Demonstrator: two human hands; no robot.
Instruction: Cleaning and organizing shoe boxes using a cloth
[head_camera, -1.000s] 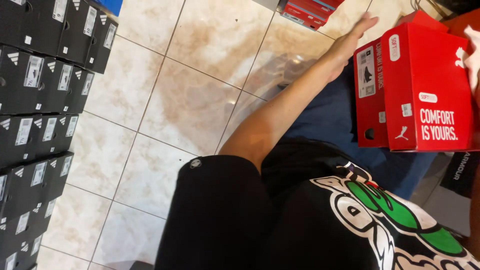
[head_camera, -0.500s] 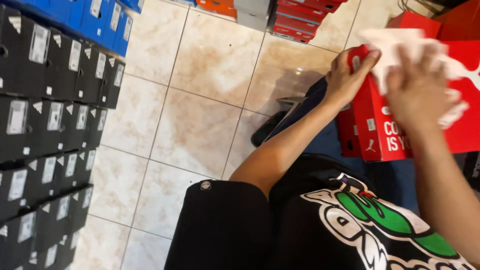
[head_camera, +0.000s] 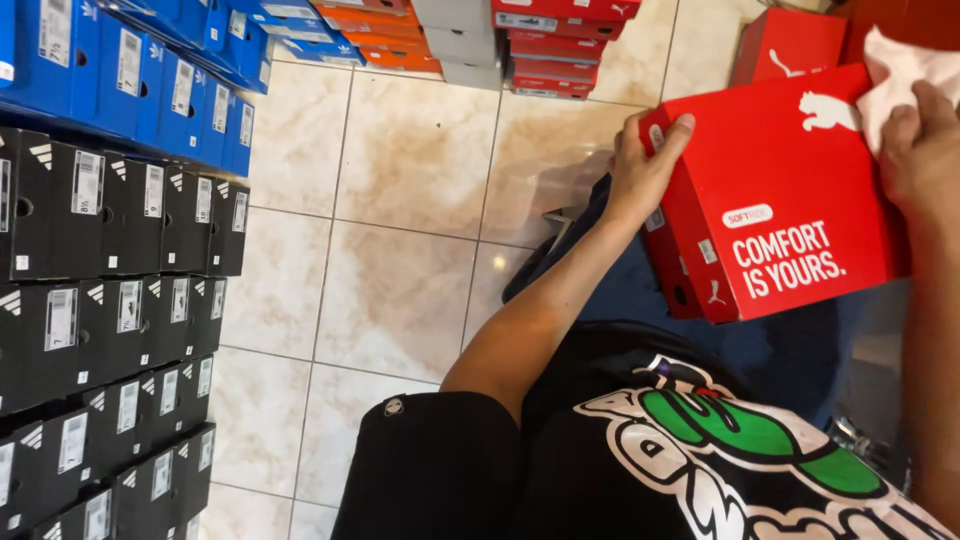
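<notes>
Hands (head_camera: 640, 170) gripping red shoebox (head_camera: 790, 200), white logo

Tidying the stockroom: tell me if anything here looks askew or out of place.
Only small things. The red shoebox sits tilted in the left hand, with white tissue paper sticking out at its top under the right hand. The black boxes and blue boxes stand in even rows; the floor tiles look stained.

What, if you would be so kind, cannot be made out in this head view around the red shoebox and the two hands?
- Contents of the red shoebox: hidden by its shut lid.
- Right hand: cut off by the right edge; its grip on the white tissue paper is unclear.
- Left hand: palm and thumb hidden behind the box corner.
- Black boxes: label print too small.
</notes>
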